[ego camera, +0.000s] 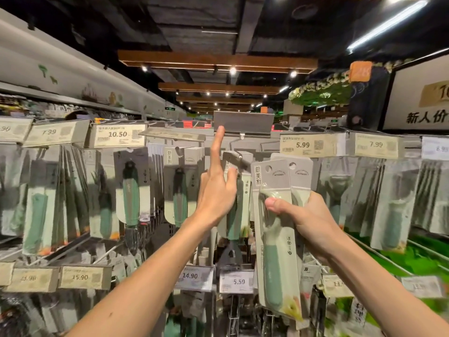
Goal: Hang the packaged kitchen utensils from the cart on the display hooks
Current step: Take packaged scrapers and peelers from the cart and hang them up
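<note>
A shop aisle under a dark ceiling with wooden beams and spot lamps. A display rack (pixel 245 142) fills the front, with hooks full of grey carded packs and rows of price tags (pixel 307 145) along its top and lower rails.

The right hand (pixel 308 217) grips two packaged utensils (pixel 275 251) one behind the other, in front of the rack's middle, just right of centre. They stand nearly upright, long axis vertical, with hang-holes at the top and green handles pointing down. The thumb is clamped across the front card about a third of the way down, and the fingers wrap round behind.

The left hand (pixel 216 193) is raised at the rack's centre. Its forefinger is straight up toward a flipped-up grey tag holder (pixel 243 122), and its thumb is beside a hanging pack (pixel 233 220). It holds nothing that I can see.
</note>
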Tool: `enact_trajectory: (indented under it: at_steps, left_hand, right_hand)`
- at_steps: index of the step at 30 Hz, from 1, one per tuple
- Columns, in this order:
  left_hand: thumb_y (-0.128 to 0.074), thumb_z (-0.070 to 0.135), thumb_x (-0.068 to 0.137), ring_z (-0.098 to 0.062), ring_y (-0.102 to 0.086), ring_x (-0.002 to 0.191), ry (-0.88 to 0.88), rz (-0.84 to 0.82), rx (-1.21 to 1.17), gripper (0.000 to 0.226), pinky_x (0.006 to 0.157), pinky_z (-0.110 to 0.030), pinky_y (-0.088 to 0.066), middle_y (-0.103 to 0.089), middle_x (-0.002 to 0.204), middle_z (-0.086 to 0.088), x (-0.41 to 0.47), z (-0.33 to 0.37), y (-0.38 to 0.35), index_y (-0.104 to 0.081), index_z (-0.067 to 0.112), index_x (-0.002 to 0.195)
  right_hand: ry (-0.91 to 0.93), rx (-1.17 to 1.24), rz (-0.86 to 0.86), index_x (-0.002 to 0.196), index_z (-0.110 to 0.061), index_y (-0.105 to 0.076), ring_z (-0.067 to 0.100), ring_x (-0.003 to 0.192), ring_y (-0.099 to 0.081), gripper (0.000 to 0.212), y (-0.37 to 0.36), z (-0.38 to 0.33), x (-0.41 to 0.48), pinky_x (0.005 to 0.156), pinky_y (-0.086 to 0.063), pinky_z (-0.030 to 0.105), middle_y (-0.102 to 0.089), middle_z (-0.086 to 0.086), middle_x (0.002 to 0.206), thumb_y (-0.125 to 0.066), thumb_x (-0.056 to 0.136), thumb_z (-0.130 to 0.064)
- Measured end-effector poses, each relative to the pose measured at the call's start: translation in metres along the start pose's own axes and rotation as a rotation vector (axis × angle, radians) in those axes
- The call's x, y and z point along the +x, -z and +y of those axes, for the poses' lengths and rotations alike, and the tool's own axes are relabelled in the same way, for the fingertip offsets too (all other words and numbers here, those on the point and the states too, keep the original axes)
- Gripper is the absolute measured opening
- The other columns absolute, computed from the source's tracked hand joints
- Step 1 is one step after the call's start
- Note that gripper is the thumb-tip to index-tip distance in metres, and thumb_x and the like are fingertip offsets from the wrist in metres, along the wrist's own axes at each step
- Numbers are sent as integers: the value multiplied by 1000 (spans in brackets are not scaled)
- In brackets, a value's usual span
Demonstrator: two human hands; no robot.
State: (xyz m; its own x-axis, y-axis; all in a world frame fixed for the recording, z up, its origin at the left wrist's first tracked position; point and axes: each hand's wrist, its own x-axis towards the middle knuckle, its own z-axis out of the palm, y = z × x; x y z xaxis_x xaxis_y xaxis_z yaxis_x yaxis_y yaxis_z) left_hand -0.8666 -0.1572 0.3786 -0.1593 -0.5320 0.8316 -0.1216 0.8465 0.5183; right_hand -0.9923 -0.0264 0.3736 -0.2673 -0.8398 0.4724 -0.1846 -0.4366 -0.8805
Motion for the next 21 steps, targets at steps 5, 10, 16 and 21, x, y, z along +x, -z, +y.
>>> enact_trajectory:
  at_steps: [5, 10, 16, 21]
  left_hand:
    - [-49, 3, 97, -26, -46, 38, -39, 23, 41, 87, 42, -45, -49, -50, 80, 14, 4, -6, -7, 5, 42, 152]
    - [-58, 8, 96, -12, -45, 40, -18, 46, 185, 101, 42, -35, -50, -64, 81, -12, 4, -8, -7, 19, 53, 144]
    - [-67, 23, 93, -15, -55, 73, -18, 11, 378, 100, 74, -29, -46, -62, 98, -13, -11, 14, 9, 11, 41, 154]
    - [-61, 35, 95, -13, -66, 100, -104, -39, 364, 44, 92, -36, -51, -70, 111, 3, -41, 41, 26, -54, 25, 137]
  right_hand:
    - [12, -5, -1, 95, -15, -69, 21, 55, -70, 36, -1, 0, 0, 56, -54, 24, -76, 2, 73, -78, 60, -23]
    - [7, 1, 0, 95, -14, -70, 21, 57, -70, 40, 1, 6, -1, 59, -55, 27, -76, 6, 74, -77, 58, -26]
    - [-7, 10, 21, 100, -15, -72, 18, 81, -74, 41, 12, 15, -3, 73, -55, 31, -78, 2, 91, -81, 60, -22]
    - [2, -15, 40, 99, -19, -73, 23, 93, -74, 30, 20, 20, -5, 86, -57, 43, -77, 4, 99, -83, 72, -11]
